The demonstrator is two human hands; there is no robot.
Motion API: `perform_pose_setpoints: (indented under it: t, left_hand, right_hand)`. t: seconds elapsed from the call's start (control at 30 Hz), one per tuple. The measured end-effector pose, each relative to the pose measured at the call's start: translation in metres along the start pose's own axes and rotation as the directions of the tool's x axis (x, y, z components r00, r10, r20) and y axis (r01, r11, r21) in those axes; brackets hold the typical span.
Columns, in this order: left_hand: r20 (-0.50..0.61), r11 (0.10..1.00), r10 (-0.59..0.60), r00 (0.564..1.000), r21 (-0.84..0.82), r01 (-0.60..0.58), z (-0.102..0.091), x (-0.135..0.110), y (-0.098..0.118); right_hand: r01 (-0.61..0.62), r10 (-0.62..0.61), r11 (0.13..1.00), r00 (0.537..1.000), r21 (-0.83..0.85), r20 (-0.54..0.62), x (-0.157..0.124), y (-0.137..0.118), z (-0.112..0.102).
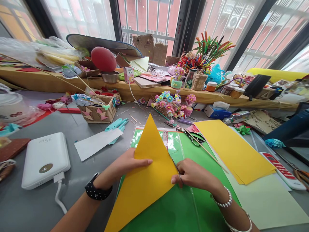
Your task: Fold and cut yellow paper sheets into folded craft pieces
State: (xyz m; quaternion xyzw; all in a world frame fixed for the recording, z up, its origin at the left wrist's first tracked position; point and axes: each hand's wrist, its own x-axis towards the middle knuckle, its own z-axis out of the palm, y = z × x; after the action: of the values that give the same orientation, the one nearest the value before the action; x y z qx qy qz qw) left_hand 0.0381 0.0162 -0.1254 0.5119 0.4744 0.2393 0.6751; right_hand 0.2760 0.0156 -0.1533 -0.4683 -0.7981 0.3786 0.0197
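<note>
Covering the grey worktop (79,193) ahead of the person, a green sheet (183,206) is lying flat. On it a yellow sheet (149,167), folded to a triangle, is resting with its point aimed away. The left hand (125,166) is pressing flat fingers onto the sheet's left edge. The right hand (193,175) is pinching the right-hand fold, perhaps with a thin tool, though that cannot be confirmed. Judgement: the crease is being set, and it is calling for matched edges, firm anchoring from the left hand and one even stroke along the fold. Scissors (193,137) are lying just beyond, apart from both hands.
</note>
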Motion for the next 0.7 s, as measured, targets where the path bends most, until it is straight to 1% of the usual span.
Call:
perform_pose_setpoints:
  t: [0.2, 0.37, 0.5, 0.7]
  left_hand:
    - [0.005, 1.0, -0.006, 1.0, -0.011, 0.006, -0.0001, 0.0003, -0.0006]
    - [-0.003, 1.0, -0.012, 1.0, 0.027, 0.013, 0.0005, -0.0005, 0.0014]
    - [-0.019, 0.999, -0.008, 1.0, 0.04, 0.009, 0.0008, -0.0012, 0.0027]
    - [-0.008, 0.998, -0.021, 1.0, 0.053, 0.021, 0.0006, -0.0001, 0.0018]
  right_hand:
    - [-0.004, 0.005, 1.0, 1.0, 0.017, -0.006, 0.0001, -0.0027, -0.0005]
    - [0.014, -0.014, 1.0, 1.0, 0.017, 0.02, 0.0, 0.0006, 0.0]
    - [0.023, -0.023, 1.0, 1.0, 0.005, 0.014, -0.0008, 0.0032, 0.0005]
    - [0.016, -0.017, 1.0, 1.0, 0.009, 0.016, -0.0002, 0.0019, 0.0007]
